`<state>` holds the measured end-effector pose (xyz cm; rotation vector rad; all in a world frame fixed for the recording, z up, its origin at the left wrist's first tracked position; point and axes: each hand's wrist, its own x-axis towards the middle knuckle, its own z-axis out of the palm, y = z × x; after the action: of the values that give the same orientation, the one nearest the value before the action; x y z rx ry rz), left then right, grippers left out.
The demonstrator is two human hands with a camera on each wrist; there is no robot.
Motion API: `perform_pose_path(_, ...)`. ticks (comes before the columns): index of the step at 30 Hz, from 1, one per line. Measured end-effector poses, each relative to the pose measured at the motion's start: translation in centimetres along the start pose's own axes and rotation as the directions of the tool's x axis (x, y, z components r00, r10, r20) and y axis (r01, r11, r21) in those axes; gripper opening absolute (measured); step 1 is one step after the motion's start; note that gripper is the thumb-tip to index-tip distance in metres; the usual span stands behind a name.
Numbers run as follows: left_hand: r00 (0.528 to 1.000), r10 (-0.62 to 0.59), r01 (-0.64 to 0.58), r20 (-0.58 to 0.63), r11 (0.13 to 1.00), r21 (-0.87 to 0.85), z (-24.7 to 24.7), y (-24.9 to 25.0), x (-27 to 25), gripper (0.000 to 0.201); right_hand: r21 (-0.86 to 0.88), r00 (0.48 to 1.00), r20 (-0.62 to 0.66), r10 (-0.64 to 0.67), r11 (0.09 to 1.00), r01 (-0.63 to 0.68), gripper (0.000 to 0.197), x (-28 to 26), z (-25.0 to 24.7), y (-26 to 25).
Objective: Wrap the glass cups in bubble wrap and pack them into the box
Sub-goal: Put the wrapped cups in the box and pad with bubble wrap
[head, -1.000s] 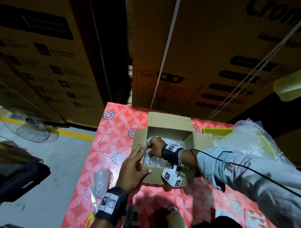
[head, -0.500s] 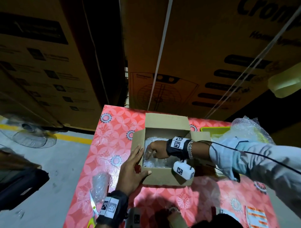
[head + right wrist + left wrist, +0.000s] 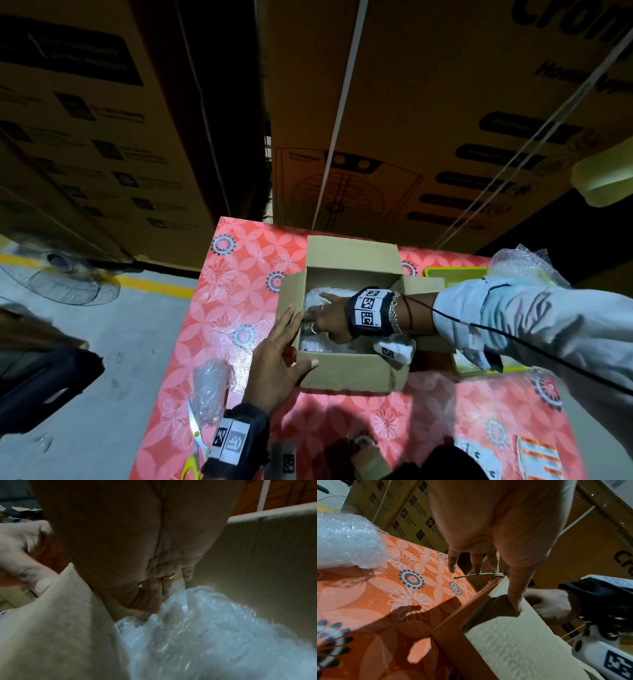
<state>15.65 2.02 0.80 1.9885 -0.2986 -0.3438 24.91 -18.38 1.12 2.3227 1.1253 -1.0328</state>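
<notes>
A small open cardboard box [image 3: 346,371] stands on the red flowered tablecloth. Bubble-wrapped bundles [image 3: 317,344] lie inside it, seen close up as bubble wrap [image 3: 205,628] in the right wrist view; no glass shows through. My right hand [image 3: 320,308] reaches into the box from the right, its fingers [image 3: 165,586] stretched out on the wrap near the left wall. My left hand [image 3: 282,346] rests on the box's front left corner, fingers straight along the left flap and thumb [image 3: 515,601] on the front wall's top edge. Another wrapped bundle [image 3: 209,387] lies on the cloth to the left.
Scissors [image 3: 195,442] lie near the table's left front edge. A green tray [image 3: 455,272] and loose bubble wrap [image 3: 524,263] sit right of the box. Tall cartons [image 3: 411,120] stand close behind the table. A fan [image 3: 61,274] stands on the floor at left.
My right hand has uncurled inside the box and now lies flat, pointing left across the wrap. The forearm has dropped lower over the right flap. The left hand stays at the corner.
</notes>
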Motion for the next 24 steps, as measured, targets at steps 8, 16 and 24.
perform_pose_path(8, 0.999, -0.024, 0.024, 0.023, 1.0, -0.007, -0.1, 0.1, 0.3, 0.1, 0.017, 0.992, -0.06, 0.114, 0.993, -0.113, 0.063, -1.0, -0.4, 0.5)
perform_pose_path(16, 1.0, -0.003, 0.002, 0.007, 0.991, 0.135, -0.8, 1.6, 0.2, 0.097, 0.561, 0.96, -0.166, 0.224, 0.822, -0.095, 0.041, -10.3, -3.0, 1.2)
perform_pose_path(24, 0.981, 0.18, -0.17, -0.068, 0.977, 0.131, 1.2, 7.9, 0.8, 0.055, 0.921, 0.637, -0.385, 0.668, 0.326, 0.215, 0.021, -23.0, 5.3, -2.4)
